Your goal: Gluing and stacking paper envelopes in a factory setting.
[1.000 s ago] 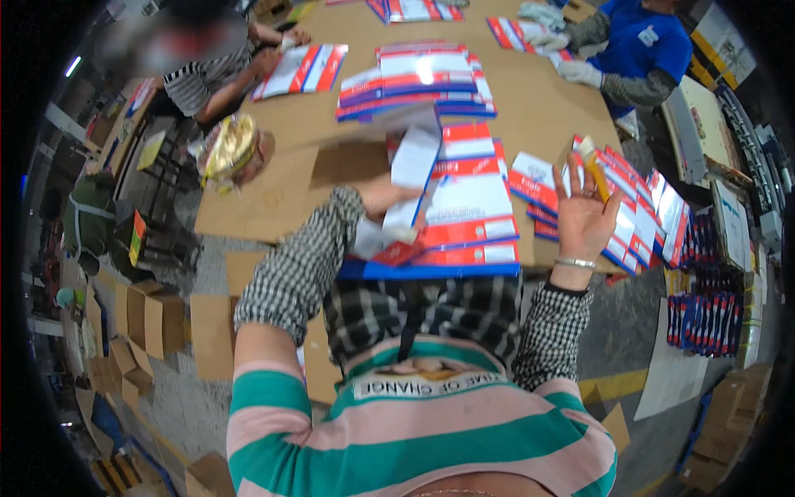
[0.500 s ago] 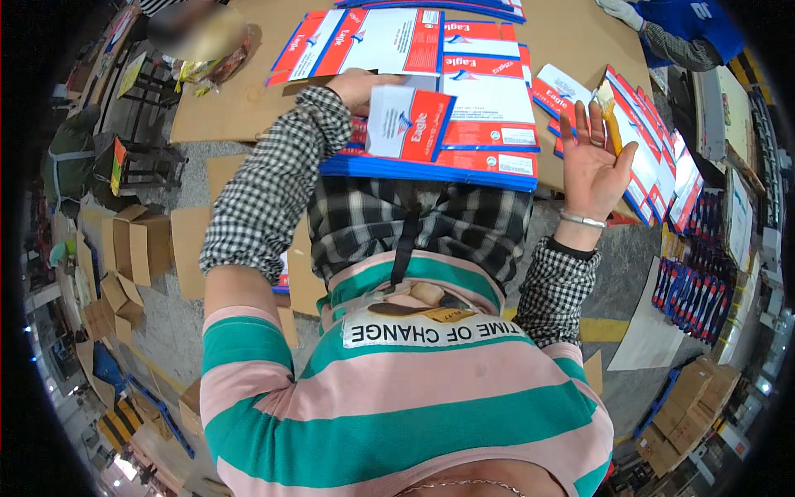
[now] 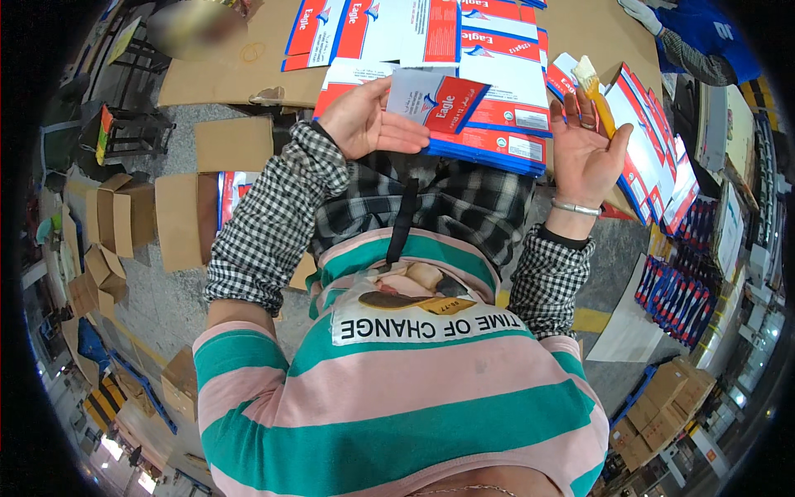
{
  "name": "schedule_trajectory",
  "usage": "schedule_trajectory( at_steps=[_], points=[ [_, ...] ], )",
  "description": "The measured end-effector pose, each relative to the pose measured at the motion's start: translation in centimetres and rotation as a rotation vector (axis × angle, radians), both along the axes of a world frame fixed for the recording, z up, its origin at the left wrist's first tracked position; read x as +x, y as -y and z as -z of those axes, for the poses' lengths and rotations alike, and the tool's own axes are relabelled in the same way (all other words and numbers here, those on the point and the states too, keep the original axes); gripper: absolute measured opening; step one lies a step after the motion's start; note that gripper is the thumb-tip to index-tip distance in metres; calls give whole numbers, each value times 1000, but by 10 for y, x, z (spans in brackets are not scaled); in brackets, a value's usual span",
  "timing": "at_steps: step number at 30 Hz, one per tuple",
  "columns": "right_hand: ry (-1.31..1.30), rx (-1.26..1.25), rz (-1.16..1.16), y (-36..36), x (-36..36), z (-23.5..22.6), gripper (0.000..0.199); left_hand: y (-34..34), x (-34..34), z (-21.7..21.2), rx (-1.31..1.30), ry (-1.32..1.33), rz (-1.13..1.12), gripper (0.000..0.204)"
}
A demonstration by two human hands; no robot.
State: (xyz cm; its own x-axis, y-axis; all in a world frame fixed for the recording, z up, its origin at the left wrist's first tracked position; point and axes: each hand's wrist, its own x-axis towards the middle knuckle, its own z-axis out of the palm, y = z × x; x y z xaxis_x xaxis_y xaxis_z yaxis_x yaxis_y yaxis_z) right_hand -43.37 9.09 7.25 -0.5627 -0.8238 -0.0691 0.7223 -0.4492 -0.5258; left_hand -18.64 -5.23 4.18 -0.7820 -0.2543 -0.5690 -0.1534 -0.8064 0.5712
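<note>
My left hand lies palm up at the near left of a stack of flat red, white and blue printed cartons. Its fingers are stretched out, with the tips by a raised carton flap. Whether they touch the flap is hard to tell. In my right hand, palm up at the right of the stack, a flat brush with a yellow handle rests between thumb and fingers. The brush's pale bristles point away from me.
More flat cartons fan out at the right, and others lie farther back on the brown table. A co-worker's gloved hand shows at the far right. Open cardboard boxes stand on the floor at left.
My left hand has come from behind the raised flap toward me and turned palm up, fingers out. My right hand still holds the brush. The whole view has shifted slightly.
</note>
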Motion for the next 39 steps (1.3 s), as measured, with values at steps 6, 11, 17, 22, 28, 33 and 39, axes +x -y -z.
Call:
schedule_trajectory(
  at_steps=[6, 11, 17, 22, 28, 33, 39],
  points=[
    [-88, -226, -260, -23, -20, -2, 60, -40, -15, -2, -11, -43, -214, 35],
    [-434, 113, -113, -41, 6, -35, 46, -71, -15, 10, -256, 109, -307, 26],
    [-846, 221, -217, -65, 29, -49, 16, -88, -19, 17, -534, 149, -334, 23],
    [-1037, 423, -178, -81, 48, -58, 9, -96, -28, 19, -745, 174, -440, 19],
    [-1088, 495, -192, -87, 58, -59, 8, -97, -32, 19, -758, 191, -439, 18],
    [-1104, 500, -177, -86, 58, -58, 7, -98, -33, 18, -841, 207, -447, 17],
    [-1276, 478, -304, -79, 72, -59, 9, -97, -36, 14, -880, 256, -430, 17]
  ],
)
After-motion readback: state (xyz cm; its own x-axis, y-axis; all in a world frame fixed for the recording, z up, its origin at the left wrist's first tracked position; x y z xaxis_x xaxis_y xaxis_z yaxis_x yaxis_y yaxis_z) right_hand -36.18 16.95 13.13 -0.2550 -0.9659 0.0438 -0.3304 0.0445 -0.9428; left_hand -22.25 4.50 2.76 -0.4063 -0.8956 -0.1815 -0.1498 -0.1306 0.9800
